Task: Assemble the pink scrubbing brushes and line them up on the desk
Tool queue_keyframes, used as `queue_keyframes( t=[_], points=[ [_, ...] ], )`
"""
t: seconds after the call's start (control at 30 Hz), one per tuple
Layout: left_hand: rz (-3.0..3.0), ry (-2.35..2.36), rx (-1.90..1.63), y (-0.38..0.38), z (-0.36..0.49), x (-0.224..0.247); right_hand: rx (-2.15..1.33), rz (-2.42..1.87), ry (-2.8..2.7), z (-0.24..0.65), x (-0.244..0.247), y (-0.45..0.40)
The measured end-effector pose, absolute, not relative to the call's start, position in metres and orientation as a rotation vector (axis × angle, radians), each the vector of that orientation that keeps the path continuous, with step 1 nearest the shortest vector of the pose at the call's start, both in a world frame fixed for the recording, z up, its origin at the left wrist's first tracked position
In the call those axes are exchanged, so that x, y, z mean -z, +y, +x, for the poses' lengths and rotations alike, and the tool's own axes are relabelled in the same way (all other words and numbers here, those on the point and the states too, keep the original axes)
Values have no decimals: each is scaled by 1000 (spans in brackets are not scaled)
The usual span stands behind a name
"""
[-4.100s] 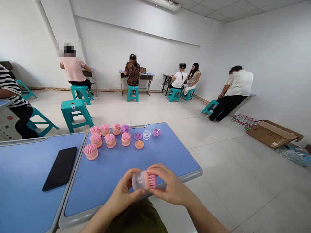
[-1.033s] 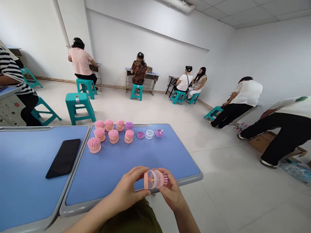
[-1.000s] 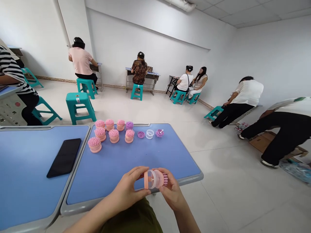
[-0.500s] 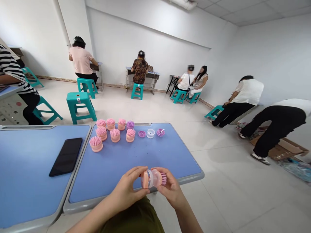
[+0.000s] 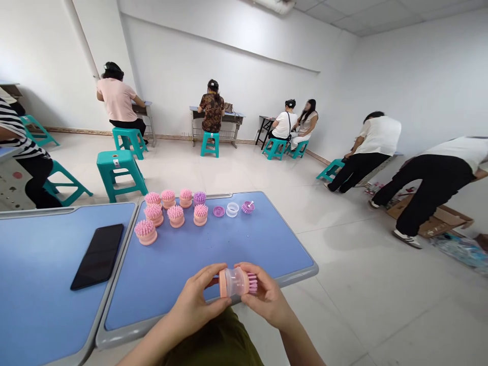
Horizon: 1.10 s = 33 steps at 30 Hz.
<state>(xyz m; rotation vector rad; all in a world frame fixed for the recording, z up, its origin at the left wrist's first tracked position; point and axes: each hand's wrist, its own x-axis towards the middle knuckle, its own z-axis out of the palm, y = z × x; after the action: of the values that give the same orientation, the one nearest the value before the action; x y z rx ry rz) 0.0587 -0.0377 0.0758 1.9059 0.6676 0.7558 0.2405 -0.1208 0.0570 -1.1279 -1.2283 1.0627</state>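
Between my two hands, over the near edge of the desk, lies a scrub brush (image 5: 235,282) on its side, with a clear body, a peach end and pink bristles pointing right. My left hand (image 5: 204,294) grips the peach end with fingers above and thumb below. The bristle end sits in my right hand (image 5: 264,296), whose fingers and thumb close round it. Farther off on the desk stand several pink-bristled brushes (image 5: 176,216) and one purple brush (image 5: 199,199). Beside them lie a purple disc (image 5: 218,211), a clear ring (image 5: 232,209) and a purple bristle head (image 5: 247,207) turned over.
A black phone (image 5: 97,256) lies on the adjoining left desk (image 5: 34,269). A teal stool (image 5: 121,175) stands behind the desks. Several people sit or bend over around the room, and a cardboard box (image 5: 446,218) is on the floor at right.
The brush's peach end and clear body now sit closer together and straighter in my hands. My view has shifted slightly, so the desk appears a little farther left.
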Motion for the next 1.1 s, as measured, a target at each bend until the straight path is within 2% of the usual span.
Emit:
queue_keyframes(
  t=[0.4,0.73,1.1],
  points=[
    [1690,522,-821,-28,43,-59,-615,-1231,-1641,230,-96,-123],
    [1772,534,-835,-23,35,-57,-452,-1226,-1821,228,-118,-127],
    [1754,532,-796,-22,33,-57,-498,-1210,-1792,228,-122,-125]
  ],
)
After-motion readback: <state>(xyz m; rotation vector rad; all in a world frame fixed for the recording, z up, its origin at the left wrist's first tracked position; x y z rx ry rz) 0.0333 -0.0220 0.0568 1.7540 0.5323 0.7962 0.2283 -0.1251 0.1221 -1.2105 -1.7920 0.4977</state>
